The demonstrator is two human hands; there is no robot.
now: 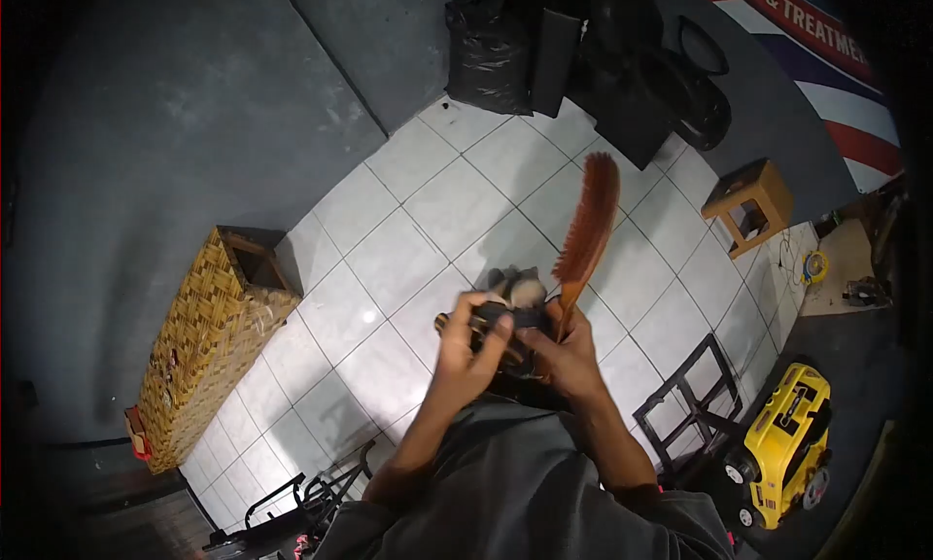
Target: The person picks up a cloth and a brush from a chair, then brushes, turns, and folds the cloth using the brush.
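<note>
A long brush (591, 210) with reddish-brown bristles and a wooden handle stands up from my right hand (571, 358). The fingers of that hand are closed around its handle, and the thumb rests against a small dark object (520, 319). My left hand (468, 344) grips this same object from the other side, thumb and fingers bent over it. A blurred, pale round part shows at its far end. The exact kind of the object cannot be made out, since both hands cover much of it. Both hands are held close in front of my body, above the tiled floor.
A tall woven box (209, 341) stands at left on the white tiled floor (428, 205). Black bags (489, 59) and black parts lie at the far wall. At right are a wooden stool (748, 205), a black frame (690, 400) and a yellow toy car (792, 443).
</note>
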